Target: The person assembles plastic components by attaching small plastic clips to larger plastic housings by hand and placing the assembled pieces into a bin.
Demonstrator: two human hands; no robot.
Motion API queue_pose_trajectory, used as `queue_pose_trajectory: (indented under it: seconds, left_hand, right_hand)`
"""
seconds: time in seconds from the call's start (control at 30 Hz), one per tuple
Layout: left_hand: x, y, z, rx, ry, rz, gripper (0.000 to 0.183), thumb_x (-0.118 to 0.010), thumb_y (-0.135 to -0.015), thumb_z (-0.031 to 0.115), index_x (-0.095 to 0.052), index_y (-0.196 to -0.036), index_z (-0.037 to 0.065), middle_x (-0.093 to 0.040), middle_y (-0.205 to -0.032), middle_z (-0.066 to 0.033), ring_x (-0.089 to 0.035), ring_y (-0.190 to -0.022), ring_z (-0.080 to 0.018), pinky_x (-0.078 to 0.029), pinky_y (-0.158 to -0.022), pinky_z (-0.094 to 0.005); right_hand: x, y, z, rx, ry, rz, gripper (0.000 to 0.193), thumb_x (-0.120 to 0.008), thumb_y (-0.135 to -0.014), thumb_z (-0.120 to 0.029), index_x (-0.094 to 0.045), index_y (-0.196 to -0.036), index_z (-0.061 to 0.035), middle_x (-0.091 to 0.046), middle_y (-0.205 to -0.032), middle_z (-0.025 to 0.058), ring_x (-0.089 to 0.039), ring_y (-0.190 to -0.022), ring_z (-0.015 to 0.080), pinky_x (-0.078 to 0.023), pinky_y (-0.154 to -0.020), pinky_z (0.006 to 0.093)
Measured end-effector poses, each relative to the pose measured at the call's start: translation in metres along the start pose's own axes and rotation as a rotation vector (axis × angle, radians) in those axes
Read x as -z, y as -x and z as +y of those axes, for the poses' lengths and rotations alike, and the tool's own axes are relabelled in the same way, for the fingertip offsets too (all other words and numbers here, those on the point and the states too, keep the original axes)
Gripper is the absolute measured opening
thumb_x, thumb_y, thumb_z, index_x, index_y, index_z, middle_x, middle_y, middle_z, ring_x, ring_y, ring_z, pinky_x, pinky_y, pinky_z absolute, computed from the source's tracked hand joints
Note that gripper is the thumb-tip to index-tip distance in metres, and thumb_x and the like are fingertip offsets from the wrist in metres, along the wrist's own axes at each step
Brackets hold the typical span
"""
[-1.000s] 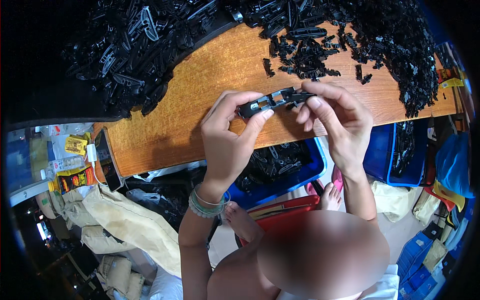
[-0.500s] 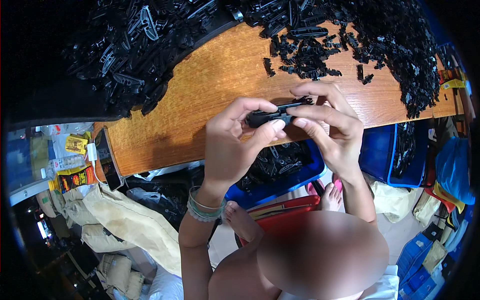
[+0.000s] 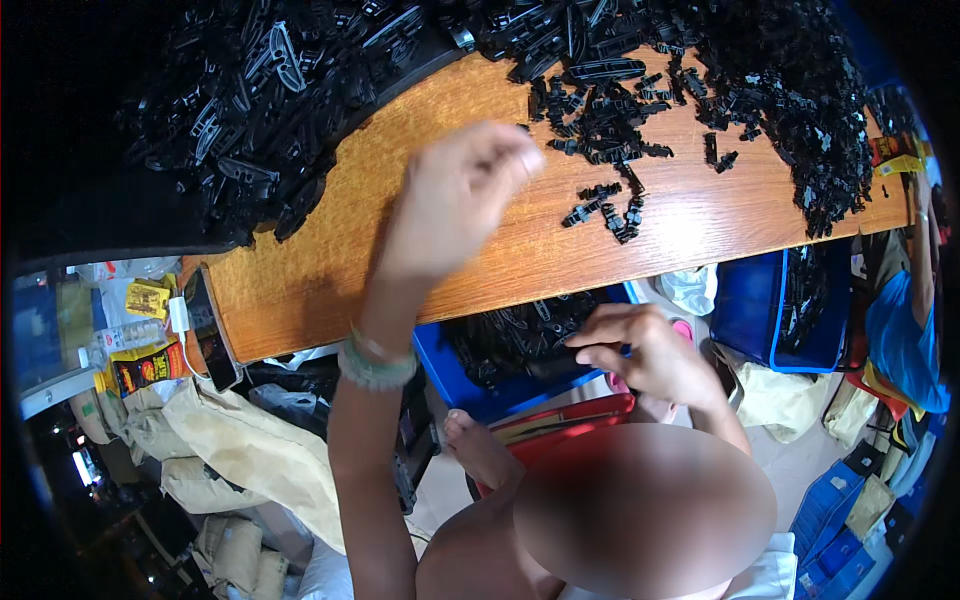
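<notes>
My left hand (image 3: 460, 195) is raised over the wooden table (image 3: 350, 270), its fingers curled and smeared by motion, so whether anything is in them does not show. My right hand (image 3: 655, 355) hovers over the right side of a blue bin (image 3: 510, 402), which has long black plastic parts (image 3: 520, 325) in it. Its fingers are bent, with a gap between thumb and forefinger, and no part shows there. A few small black clips (image 3: 612, 212) lie on the table to the right of my left hand.
Long black parts (image 3: 270, 130) are heaped at the far left, small black clips (image 3: 780, 90) at the far right. Another blue bin (image 3: 745, 320) stands right of my right hand. A phone (image 3: 222, 365) sits by the table's left corner. A person's blue sleeve (image 3: 905, 340) shows at the right edge.
My hands have parted from the black part they held together, which I can no longer make out. The left moved up and left over the table, the right down toward the bin.
</notes>
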State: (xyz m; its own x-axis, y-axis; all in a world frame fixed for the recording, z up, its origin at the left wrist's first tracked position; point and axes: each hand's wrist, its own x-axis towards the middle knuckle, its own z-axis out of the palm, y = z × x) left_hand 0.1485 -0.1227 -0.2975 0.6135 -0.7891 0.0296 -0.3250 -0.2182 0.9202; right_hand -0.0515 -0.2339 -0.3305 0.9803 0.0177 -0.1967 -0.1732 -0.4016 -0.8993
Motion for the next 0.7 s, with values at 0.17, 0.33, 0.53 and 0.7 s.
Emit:
queue_pose_trajectory:
  seconds: [0.17,0.33,0.53,0.7]
  left_hand:
    - [0.005,-0.075,-0.031,-0.263,-0.483,0.361,0.029,-0.066,-0.077,0.02,-0.064,-0.096,-0.001,-0.064,-0.069,-0.0093,-0.062,-0.067,-0.0159,-0.049,-0.063,-0.0278]
    - [-0.012,-0.101,-0.033,-0.2,-0.651,0.392,0.033,-0.07,-0.073,0.025,-0.066,-0.09,-0.003,-0.065,-0.074,-0.0155,-0.065,-0.069,-0.0249,-0.051,-0.067,-0.0332]
    - [-0.002,-0.072,-0.029,-0.138,-0.557,0.37,0.028,-0.071,-0.072,0.022,-0.065,-0.083,-0.003,-0.065,-0.072,-0.0131,-0.063,-0.066,-0.0199,-0.051,-0.063,-0.0306]
    - [0.013,-0.016,-0.024,0.021,0.03,0.359,0.024,-0.065,-0.079,0.008,-0.054,-0.096,-0.006,-0.061,-0.076,-0.0106,-0.061,-0.063,-0.0148,-0.049,-0.058,-0.0239]
  right_hand:
    - [-0.006,-0.009,-0.026,0.127,-0.277,0.258,0.022,-0.052,-0.078,0.011,-0.063,-0.096,0.0046,-0.062,-0.096,0.0153,-0.063,-0.081,0.0202,-0.052,-0.07,0.0285]
    - [0.056,-0.068,0.0,0.285,0.293,0.854,0.023,-0.051,-0.076,0.007,-0.064,-0.093,-0.0008,-0.061,-0.095,0.0135,-0.059,-0.084,0.027,-0.047,-0.074,0.0338]
    - [0.128,-0.096,0.037,0.138,0.762,0.902,0.02,-0.056,-0.074,0.0,-0.067,-0.091,-0.0046,-0.06,-0.095,0.0131,-0.052,-0.094,0.0308,-0.04,-0.085,0.0382]
    - [0.121,-0.093,0.033,0.138,0.582,0.829,0.017,-0.061,-0.072,-0.007,-0.068,-0.088,-0.0057,-0.059,-0.097,0.0137,-0.051,-0.097,0.0302,-0.039,-0.085,0.0392]
